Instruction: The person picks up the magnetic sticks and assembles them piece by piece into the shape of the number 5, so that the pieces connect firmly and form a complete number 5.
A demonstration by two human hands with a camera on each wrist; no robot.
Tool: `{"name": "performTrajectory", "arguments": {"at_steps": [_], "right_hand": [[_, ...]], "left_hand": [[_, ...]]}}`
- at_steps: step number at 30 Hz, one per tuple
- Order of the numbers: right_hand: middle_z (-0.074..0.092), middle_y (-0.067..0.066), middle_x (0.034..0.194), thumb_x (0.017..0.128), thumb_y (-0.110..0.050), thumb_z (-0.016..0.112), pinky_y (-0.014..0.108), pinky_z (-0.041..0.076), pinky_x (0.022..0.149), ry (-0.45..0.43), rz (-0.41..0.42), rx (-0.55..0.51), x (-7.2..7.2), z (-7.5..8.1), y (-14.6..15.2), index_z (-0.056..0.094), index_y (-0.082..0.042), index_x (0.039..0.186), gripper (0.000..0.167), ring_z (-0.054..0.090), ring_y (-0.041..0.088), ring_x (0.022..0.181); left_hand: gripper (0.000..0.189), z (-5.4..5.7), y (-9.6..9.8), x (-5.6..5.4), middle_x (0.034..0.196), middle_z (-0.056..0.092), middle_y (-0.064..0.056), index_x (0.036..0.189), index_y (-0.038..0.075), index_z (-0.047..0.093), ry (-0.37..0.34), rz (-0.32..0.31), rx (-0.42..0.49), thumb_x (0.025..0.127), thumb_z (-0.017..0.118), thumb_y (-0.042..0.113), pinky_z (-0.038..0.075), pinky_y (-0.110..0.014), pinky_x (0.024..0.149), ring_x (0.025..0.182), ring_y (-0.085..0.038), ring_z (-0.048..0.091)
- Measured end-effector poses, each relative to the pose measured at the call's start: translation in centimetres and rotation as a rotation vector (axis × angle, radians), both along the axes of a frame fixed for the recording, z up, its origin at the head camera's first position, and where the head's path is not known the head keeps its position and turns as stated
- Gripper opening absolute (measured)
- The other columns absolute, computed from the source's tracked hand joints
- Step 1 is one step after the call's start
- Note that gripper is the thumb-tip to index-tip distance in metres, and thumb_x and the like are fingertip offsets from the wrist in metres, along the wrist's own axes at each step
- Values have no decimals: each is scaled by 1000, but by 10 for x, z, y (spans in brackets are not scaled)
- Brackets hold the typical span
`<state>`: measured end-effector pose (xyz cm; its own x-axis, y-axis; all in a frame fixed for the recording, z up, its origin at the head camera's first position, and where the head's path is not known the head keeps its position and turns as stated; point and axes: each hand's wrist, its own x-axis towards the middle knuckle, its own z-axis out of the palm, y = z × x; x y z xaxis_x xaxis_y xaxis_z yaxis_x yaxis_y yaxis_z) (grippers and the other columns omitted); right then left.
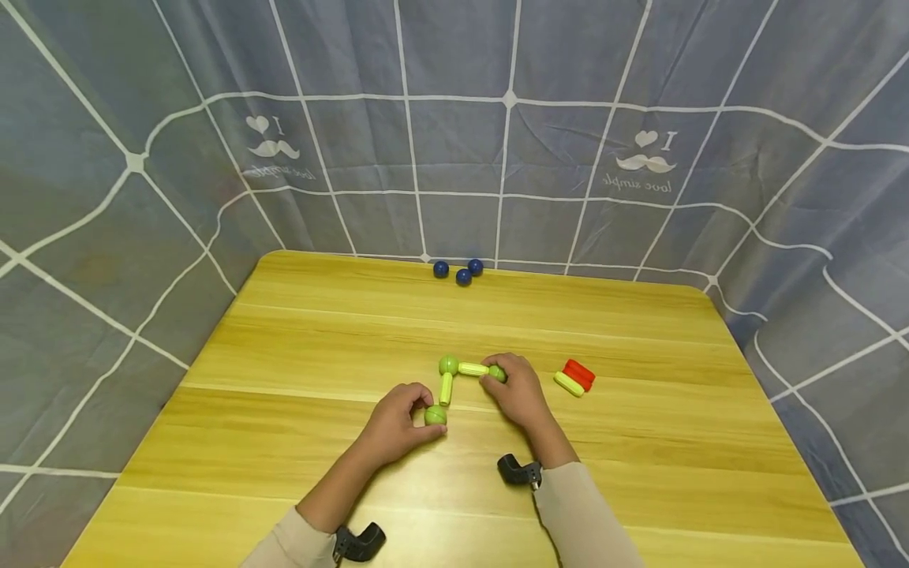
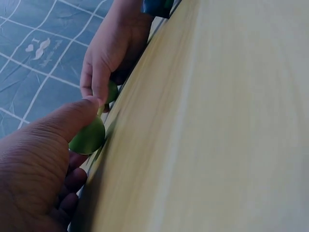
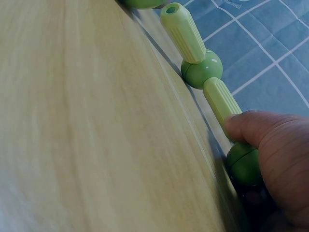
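My left grip (image 1: 399, 424) pinching the loose green ball (image 1: 435, 416), right grip (image 1: 521, 392) the end ball (image 1: 499, 374) — I should align the upright-grooved free rod (image 1: 446, 390) before pressing.

The right hand (image 1: 521, 394) hides part of a ball (image 1: 499, 373); the head view's bottom cuts off both sleeves (image 1: 585, 517) and the table's near edge (image 1: 682, 457).

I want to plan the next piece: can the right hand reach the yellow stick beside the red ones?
Probably yes: only bare table shows between the right hand and the yellow stick, though the hand holds a green ball.
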<state>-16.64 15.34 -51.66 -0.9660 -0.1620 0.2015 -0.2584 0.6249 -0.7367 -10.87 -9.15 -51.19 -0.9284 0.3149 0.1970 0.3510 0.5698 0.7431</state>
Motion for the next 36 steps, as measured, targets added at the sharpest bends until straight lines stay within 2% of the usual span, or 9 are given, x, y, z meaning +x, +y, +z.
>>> {"name": "performTrajectory", "arguments": {"at_steps": [7,15,20,25,32,36], "right_hand": [[68,5,109,89,-17,73,38,43,78,0,1,-12,0,0,2,72,-14,105,16,53,23,94],[68,5,108,88,-16,73,39,43,80,3,5,-7,-2,0,0,72,-13,104,16,54,24,96],[68,5,107,89,-17,73,39,43,80,1,1,8,-2,1,1,72,-13,104,16,54,24,96],[67,6,109,89,-17,73,40,44,80,-15,4,-3,-1,2,1,72,-13,107,19,54,24,96],[64,9,116,89,-15,73,41,46,86,-46,6,-42,0,7,3,70,-10,114,26,56,25,102],[63,7,115,90,-15,73,42,48,86,-23,11,-51,2,10,7,69,-8,116,28,58,23,102]], "left_hand": [[41,0,8,-1,76,47,5,90,20,57,6,22,-24,72,90,35,38,-28,63,71,-12,42],[41,2,8,0,77,48,4,90,20,57,-6,33,-26,72,90,35,37,-28,63,71,-12,41],[39,3,8,1,81,52,6,94,20,59,0,26,-20,73,90,31,40,-28,64,73,-12,43],[38,3,8,1,90,58,12,102,18,64,35,8,-14,74,89,28,44,-28,70,79,-11,49],[33,2,8,1,88,58,13,100,19,66,50,-2,-13,76,87,27,43,-28,69,78,-11,49],[30,2,9,0,87,57,13,99,20,66,53,-5,-3,78,86,28,42,-28,69,78,-11,48]]}}
